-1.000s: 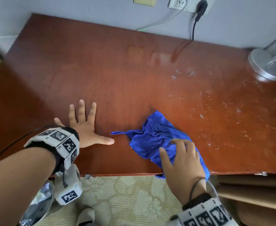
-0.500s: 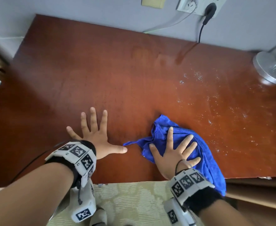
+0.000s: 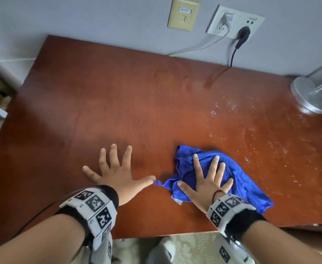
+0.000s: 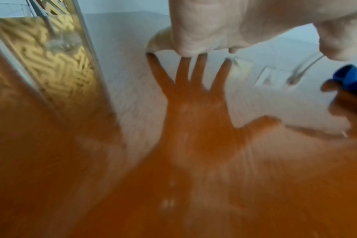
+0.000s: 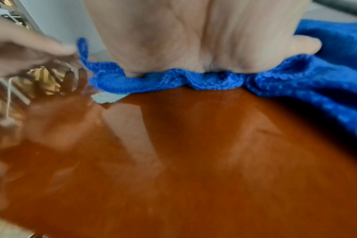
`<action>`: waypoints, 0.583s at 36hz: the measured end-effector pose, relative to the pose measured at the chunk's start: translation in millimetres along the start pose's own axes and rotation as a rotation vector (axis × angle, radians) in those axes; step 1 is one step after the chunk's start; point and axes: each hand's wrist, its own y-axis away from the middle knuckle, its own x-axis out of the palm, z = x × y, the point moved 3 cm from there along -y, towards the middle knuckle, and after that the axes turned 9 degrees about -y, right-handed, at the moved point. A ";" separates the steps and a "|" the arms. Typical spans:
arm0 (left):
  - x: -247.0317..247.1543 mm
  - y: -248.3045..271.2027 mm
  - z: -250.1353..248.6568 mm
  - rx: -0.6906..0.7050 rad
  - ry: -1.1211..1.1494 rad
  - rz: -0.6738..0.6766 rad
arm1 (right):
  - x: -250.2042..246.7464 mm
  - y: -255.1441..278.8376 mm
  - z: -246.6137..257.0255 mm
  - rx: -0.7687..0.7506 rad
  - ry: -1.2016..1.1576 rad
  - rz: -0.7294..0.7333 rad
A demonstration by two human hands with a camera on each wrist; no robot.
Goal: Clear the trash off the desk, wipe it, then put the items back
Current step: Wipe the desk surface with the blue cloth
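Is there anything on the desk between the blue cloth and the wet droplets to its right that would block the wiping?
Nothing visible does. The right hand presses flat on the blue cloth, and bare desk runs to the droplets. The lamp base stands beyond, at the far right corner.

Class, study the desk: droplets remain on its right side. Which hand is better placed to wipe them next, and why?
Right. The right hand already presses flat on the blue cloth, next to the droplets. The left hand rests flat on bare desk, farther away.
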 end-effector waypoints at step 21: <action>-117.6 -137.9 -60.5 0.016 -0.229 -0.155 | -58.2 -80.1 30.6 -0.096 -0.027 0.093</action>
